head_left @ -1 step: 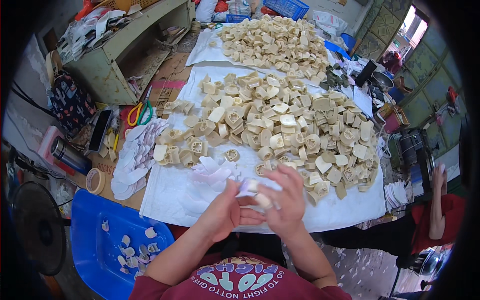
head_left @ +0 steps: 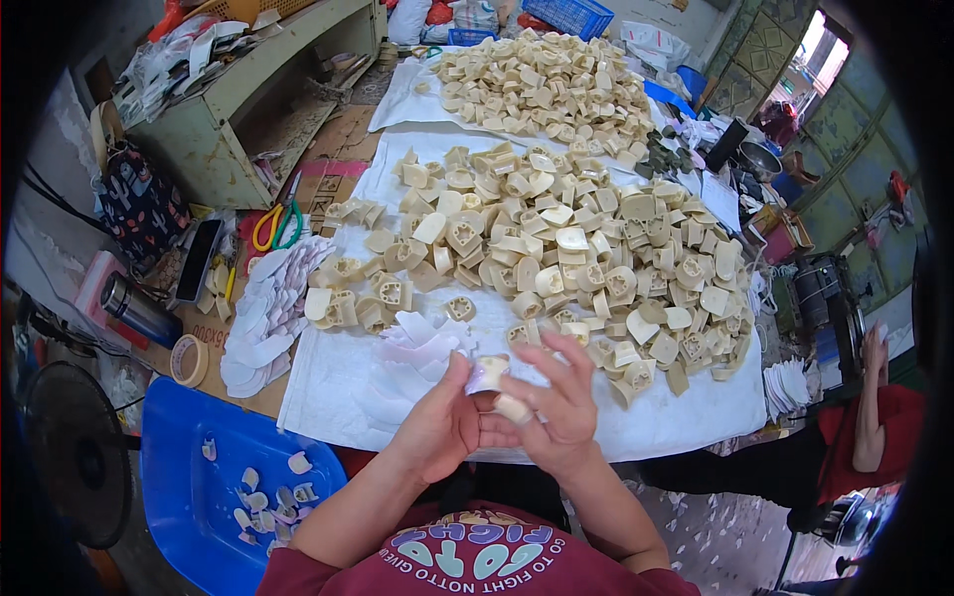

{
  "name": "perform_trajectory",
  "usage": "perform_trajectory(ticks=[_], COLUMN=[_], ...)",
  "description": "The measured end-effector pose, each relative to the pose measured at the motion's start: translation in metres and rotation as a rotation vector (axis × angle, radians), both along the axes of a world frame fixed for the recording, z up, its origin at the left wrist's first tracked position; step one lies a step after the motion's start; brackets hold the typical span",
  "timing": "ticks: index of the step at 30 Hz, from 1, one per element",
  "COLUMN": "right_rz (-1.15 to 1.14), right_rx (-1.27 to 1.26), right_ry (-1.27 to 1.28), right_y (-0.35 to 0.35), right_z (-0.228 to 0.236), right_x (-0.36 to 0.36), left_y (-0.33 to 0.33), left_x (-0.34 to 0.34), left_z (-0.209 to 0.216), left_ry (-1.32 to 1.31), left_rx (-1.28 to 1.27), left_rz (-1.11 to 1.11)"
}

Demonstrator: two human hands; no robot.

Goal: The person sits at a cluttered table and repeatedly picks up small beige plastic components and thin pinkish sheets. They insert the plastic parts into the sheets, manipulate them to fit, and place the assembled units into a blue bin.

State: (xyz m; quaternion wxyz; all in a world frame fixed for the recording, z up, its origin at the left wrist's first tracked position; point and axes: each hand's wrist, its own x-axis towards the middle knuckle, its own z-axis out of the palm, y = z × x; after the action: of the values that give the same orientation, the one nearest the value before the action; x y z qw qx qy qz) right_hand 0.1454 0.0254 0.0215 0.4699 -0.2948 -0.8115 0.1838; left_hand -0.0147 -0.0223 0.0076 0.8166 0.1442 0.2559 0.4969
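My left hand (head_left: 434,422) is in front of me at the table's near edge, its thumb and fingers pinching a small pale lavender-and-white cover piece (head_left: 486,375). Beside it my right hand (head_left: 564,409) has its fingers curled, with a small cream block (head_left: 513,408), like a shoe heel, at the fingertips. The right fingers touch the cover piece too, and are slightly blurred. Just beyond the left hand, thin white cut pieces (head_left: 407,348) lie fanned on the white cloth (head_left: 328,397). A large heap of cream heel blocks (head_left: 556,238) spreads beyond both hands.
A blue tub (head_left: 179,467) at lower left holds several covered pieces. Scissors (head_left: 279,223), a tape roll (head_left: 189,360), a bottle (head_left: 139,303) and a stack of white pieces (head_left: 263,328) lie along the left. Another heap (head_left: 547,84) is farther back. A person (head_left: 874,427) stands at right.
The cover piece has turned more face-on between my hands. My right fingers have shifted slightly left, and the cream block has moved a little toward me.
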Motion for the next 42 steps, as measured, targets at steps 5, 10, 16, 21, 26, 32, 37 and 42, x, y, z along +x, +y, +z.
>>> perform_trajectory(ticks=[5, 10, 16, 21, 26, 32, 37, 42], right_rz=[0.131, 0.432, 0.428, 0.490, 0.454, 0.380, 0.410, 0.522], right_rx=[-0.600, -0.922, -0.857, -0.988, -1.177, -0.877, -0.660, -0.951], right_ry=[0.366, 0.442, 0.477, 0.505, 0.532, 0.296, 0.171, 0.417], right_y=[-0.010, -0.010, -0.002, 0.006, 0.004, 0.009, 0.012, 0.009], right_z=[-0.006, -0.016, -0.024, -0.028, -0.013, -0.019, -0.009, -0.008], right_x=[-0.016, -0.017, -0.022, -0.024, -0.025, -0.025, -0.020, -0.018], left_y=[-0.004, -0.003, 0.001, 0.007, 0.010, 0.015, 0.006, 0.000], left_x=[0.005, 0.012, 0.024, 0.018, 0.017, -0.002, -0.013, -0.009], left_z=[0.014, 0.016, 0.020, 0.017, 0.016, 0.006, 0.005, 0.013], left_ry=[0.039, 0.178, 0.317, 0.402, 0.467, 0.247, 0.197, -0.035], left_rx=[0.020, 0.087, 0.147, 0.145, 0.184, 0.206, 0.332, 0.261], left_rz=[0.242, 0.395, 0.470, 0.423, 0.429, 0.263, 0.139, 0.142])
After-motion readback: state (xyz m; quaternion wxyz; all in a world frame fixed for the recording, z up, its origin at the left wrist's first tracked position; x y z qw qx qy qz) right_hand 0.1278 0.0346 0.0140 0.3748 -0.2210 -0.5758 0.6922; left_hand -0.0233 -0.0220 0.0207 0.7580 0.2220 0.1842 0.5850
